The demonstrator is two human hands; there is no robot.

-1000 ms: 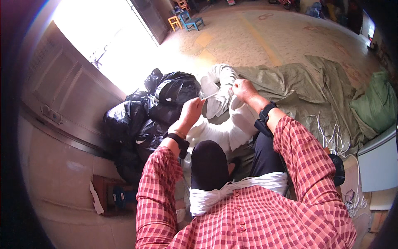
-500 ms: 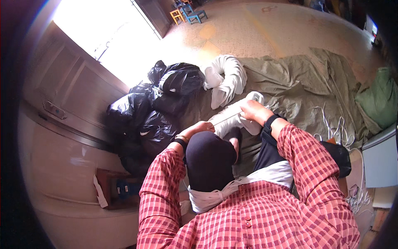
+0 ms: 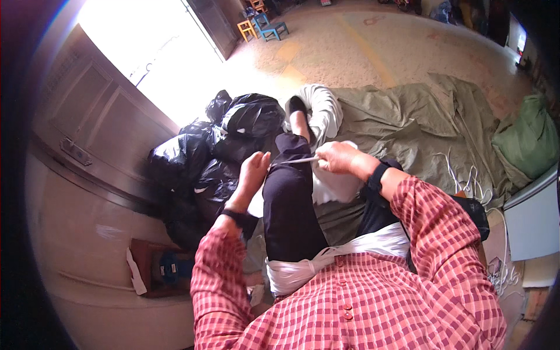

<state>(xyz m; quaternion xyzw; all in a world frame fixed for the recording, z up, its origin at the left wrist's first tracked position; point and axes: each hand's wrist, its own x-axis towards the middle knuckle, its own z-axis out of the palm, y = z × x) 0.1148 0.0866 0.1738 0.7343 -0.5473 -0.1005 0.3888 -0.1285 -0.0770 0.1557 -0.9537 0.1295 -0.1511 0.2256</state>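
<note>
A thin white cord [image 3: 294, 160] is stretched tight between my hands, crossing above my raised left leg. My left hand [image 3: 255, 170] is closed on its left end, beside the knee. On the other side, the fingers of my right hand [image 3: 340, 157] are wrapped round the cord. Below the right hand lies a white bundle [image 3: 333, 188], partly hidden by that hand and my leg. My left foot, in a dark shoe [image 3: 297, 106], rests on a second, curled white bundle [image 3: 328, 111] farther off. White cords [image 3: 373, 244] lie gathered across my lap.
Black plastic bags [image 3: 245, 119] are heaped at the left, near a dark door panel [image 3: 87, 105]. A green-brown sheet [image 3: 408, 122] covers the floor ahead. Loose white cords [image 3: 475, 181] and a green sack [image 3: 528, 140] lie at the right. Small chairs [image 3: 269, 28] stand far off.
My left leg has stretched forward, and its foot is now on the far white bundle. The hands have spread apart, the left one moving left and up from the knee, with the cord between them.
</note>
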